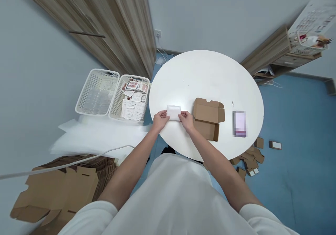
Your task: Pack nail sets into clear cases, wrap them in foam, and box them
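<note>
A small white packet (pixel 173 112), apparently wrapped in thin foam sheet, is held flat over the near left part of the round white table (pixel 207 74). My left hand (pixel 160 119) grips its left edge, thumb toward the near corner. On the opposite edge, my right hand (pixel 186 119) pinches it between thumb and fingers. What lies inside the wrapping is hidden. Just right of my right hand sits a brown cardboard box (pixel 208 114) with its lid folded back and its flaps spread.
A blurred-out pinkish rectangle (pixel 239 123) lies at the table's right. Left stand two white baskets, one with clear plastic pieces (pixel 97 97), one with printed cards (pixel 132 100). White foam sheets (pixel 99 135) and flattened cardboard (pixel 63 189) are nearer. Small boxes (pixel 250 158) lie on the floor.
</note>
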The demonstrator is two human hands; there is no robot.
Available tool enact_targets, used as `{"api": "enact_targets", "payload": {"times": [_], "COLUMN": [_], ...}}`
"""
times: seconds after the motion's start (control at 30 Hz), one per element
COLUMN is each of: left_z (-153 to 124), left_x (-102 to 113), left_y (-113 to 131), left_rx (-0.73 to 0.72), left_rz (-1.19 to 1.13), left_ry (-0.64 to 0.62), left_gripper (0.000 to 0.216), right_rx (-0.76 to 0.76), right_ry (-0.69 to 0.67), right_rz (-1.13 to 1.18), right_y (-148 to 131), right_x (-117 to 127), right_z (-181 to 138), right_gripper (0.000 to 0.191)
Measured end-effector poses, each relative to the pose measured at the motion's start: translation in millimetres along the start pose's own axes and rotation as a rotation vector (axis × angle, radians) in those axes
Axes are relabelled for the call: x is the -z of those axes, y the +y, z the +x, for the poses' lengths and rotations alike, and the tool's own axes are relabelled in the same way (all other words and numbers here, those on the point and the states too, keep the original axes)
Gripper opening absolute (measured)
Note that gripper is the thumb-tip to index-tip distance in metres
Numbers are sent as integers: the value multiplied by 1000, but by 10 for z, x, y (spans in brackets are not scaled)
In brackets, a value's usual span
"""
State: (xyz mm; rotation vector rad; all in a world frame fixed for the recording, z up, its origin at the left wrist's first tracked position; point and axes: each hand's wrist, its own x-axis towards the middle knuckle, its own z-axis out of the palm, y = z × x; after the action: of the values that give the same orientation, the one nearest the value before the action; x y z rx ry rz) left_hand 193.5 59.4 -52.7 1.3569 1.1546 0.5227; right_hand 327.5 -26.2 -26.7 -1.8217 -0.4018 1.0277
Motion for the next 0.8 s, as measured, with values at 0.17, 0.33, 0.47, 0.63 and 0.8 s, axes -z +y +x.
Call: {"api": "enact_targets", "payload": {"times": [0.17, 0.33, 0.47, 0.63, 0.8], "left_z": [-424, -796, -931, -943, -943], "left_x": [-414, -908, -1197, -1396, -1470], "left_y": [285, 428, 435, 388, 366], "left_rx": [-108, -133, -112, -82, -87], "left_rz": [75, 145, 166, 227, 327], "left_ry": [-26, -166, -282, -340, -402], "left_gripper": [53, 41, 43, 45, 44], "right_rx": [111, 177, 173, 134, 112], "right_ry": [65, 176, 199, 110, 23], "right_rz": [38, -130, -298, -487, -632], "right_y": [32, 212, 367, 472, 490], "right_x": [560, 1159, 1496, 1692, 1735], "right_z": [-372, -605, -628, -568, -493], "right_gripper": [31, 24, 19, 13, 18]}}
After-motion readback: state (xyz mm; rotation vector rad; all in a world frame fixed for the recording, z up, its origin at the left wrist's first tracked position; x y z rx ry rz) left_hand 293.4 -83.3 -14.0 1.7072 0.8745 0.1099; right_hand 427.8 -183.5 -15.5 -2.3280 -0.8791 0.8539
